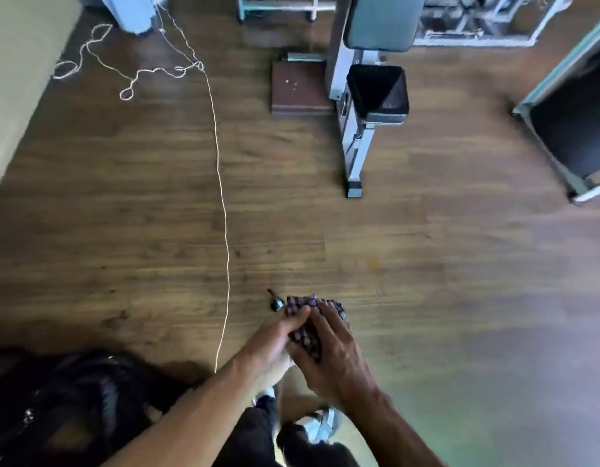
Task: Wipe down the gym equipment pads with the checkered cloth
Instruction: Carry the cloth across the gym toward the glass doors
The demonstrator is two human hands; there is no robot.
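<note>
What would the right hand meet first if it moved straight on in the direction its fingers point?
Probably bare wooden floor. The right hand, holding the checkered cloth, points up-left; the way looks free, though depth is unclear.

The soft woven purple-and-white checkered cloth [303,333] looks matt and crumpled. The brown wood-grain plank floor [426,264] has a smooth, faintly sheened finish. The grey bench seat pad [381,21] looks like smooth vinyl upholstery, carried on a pale painted metal frame [356,156]. A thin white twisted string [221,183] appears fibrous.

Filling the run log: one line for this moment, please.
hands: left hand and right hand both hold checkered cloth | wiping: none yet | nearest pad: bench seat pad, ahead, untouched
</note>
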